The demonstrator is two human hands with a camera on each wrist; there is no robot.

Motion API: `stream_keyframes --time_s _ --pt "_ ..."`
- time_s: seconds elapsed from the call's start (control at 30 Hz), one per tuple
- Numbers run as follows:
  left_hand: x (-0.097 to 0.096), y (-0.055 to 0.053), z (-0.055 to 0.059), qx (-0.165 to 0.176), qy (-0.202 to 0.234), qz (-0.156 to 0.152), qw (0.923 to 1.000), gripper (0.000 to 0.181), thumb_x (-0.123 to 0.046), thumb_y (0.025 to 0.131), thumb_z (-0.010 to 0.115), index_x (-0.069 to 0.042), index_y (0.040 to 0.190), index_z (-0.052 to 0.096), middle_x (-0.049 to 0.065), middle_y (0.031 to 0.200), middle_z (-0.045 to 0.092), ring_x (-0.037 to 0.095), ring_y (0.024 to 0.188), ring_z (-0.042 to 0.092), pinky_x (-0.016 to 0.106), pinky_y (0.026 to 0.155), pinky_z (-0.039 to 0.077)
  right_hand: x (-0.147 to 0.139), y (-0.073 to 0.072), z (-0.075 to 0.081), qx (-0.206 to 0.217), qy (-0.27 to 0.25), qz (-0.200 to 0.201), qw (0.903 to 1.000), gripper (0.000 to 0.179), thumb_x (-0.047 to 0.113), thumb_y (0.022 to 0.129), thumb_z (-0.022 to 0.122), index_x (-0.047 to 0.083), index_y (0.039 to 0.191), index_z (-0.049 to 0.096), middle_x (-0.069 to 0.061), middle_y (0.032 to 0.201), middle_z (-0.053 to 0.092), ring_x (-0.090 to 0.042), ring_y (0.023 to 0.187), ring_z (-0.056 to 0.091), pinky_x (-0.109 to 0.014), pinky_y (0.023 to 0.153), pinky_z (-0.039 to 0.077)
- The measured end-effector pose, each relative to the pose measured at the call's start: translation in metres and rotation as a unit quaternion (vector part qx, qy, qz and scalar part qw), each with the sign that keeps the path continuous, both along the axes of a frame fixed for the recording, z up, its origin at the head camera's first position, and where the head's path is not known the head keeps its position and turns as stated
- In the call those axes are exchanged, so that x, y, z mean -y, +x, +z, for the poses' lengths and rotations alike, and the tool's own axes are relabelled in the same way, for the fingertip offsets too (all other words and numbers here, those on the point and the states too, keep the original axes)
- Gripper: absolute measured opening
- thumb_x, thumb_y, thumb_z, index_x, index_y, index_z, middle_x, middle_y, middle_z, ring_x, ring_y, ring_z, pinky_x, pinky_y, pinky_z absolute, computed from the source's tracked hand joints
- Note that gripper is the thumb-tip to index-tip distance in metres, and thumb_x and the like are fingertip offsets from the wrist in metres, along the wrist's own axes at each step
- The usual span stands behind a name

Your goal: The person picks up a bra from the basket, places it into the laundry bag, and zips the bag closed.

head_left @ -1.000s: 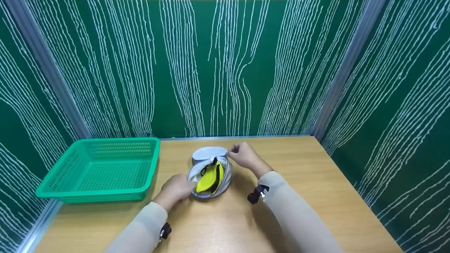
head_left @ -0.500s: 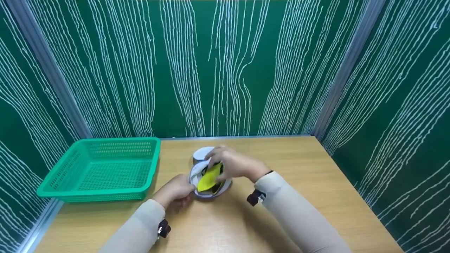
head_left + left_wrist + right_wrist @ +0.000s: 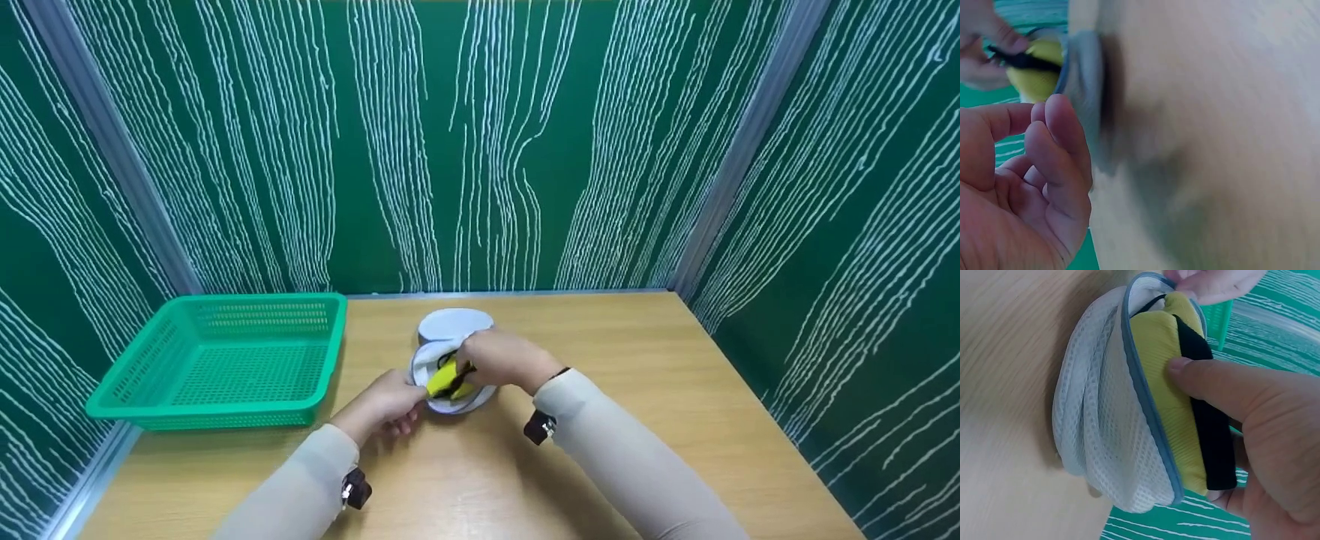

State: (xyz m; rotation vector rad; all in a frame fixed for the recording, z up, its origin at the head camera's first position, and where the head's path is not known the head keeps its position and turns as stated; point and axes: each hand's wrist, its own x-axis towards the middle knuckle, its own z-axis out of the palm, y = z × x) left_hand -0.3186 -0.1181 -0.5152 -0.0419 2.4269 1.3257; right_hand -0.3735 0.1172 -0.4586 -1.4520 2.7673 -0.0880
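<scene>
A white mesh laundry bag (image 3: 1114, 422) with a blue-grey edge stands open on the table, its round lid (image 3: 452, 323) folded back behind it. Inside sits a folded yellow ribbed fabric item (image 3: 1159, 399) with a wide black band and a thin black strap; its exact kind is hidden by the folding. My right hand (image 3: 508, 360) grips this item at the bag's mouth, thumb on the yellow face and fingers behind the black band. With thumb and fingertips together, my left hand (image 3: 390, 399) pinches the bag's near left rim.
A green plastic basket (image 3: 217, 409) with perforated walls stands left of the bag on the wooden table (image 3: 600, 322). Green panels (image 3: 480, 150) with white wavy lines rise behind the table and along both sides.
My right hand has left the bag's far right edge, come over its mouth and taken hold of the yellow item, which now sits lower. The left hand stays at the rim.
</scene>
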Motion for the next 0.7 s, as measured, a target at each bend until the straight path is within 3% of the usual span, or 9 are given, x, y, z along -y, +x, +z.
stream_keyframes --time_s 0.17,0.3,0.43,0.53,0.7 --pt "-0.006 0.003 -0.009 -0.001 0.033 -0.007 0.9994 0.023 -0.013 0.104 0.057 0.003 0.098 0.073 0.001 0.065 0.063 0.013 0.050 0.059 0.025 0.045 0.049 -0.002 -0.003 -0.003 0.000 -0.027 -0.007 0.9996 0.008 0.011 0.099 0.087 0.014 0.092 0.087 0.004 0.089 0.083 -0.010 0.074 0.063 -0.034 0.079 0.063" --pt "-0.011 0.000 -0.010 -0.006 0.106 -0.012 0.9943 0.026 -0.012 0.104 0.058 0.005 0.097 0.076 -0.002 0.066 0.062 0.009 0.052 0.059 0.020 0.046 0.048 0.001 -0.004 -0.007 -0.011 -0.029 -0.020 0.9993 0.014 0.017 0.100 0.087 0.014 0.086 0.084 0.005 0.081 0.078 -0.009 0.068 0.055 -0.032 0.071 0.058" --pt "-0.015 -0.005 0.000 0.009 0.184 -0.034 0.9823 0.024 -0.017 0.106 0.062 0.000 0.098 0.076 -0.003 0.070 0.064 0.008 0.056 0.061 0.019 0.049 0.048 0.007 -0.006 -0.012 -0.007 -0.029 -0.033 0.9990 0.019 0.014 0.098 0.085 0.014 0.081 0.078 0.006 0.072 0.067 -0.010 0.063 0.051 -0.030 0.063 0.048" --pt "-0.017 -0.008 0.013 0.013 0.215 -0.045 0.9754 0.023 -0.023 0.107 0.064 -0.006 0.099 0.076 -0.004 0.072 0.066 0.009 0.060 0.062 0.019 0.052 0.049 0.009 -0.010 -0.016 0.002 -0.025 -0.046 0.9986 0.020 0.005 0.097 0.078 0.014 0.079 0.075 0.007 0.070 0.059 -0.012 0.063 0.049 -0.028 0.060 0.043" --pt "-0.015 -0.010 0.026 0.016 0.263 -0.035 0.9641 0.022 -0.024 0.108 0.064 -0.009 0.096 0.076 -0.005 0.071 0.063 0.010 0.062 0.062 0.020 0.053 0.049 0.011 -0.016 -0.023 0.050 -0.017 -0.083 0.9952 0.031 -0.007 0.099 0.065 0.015 0.078 0.070 0.007 0.069 0.051 -0.013 0.064 0.046 -0.027 0.059 0.036"
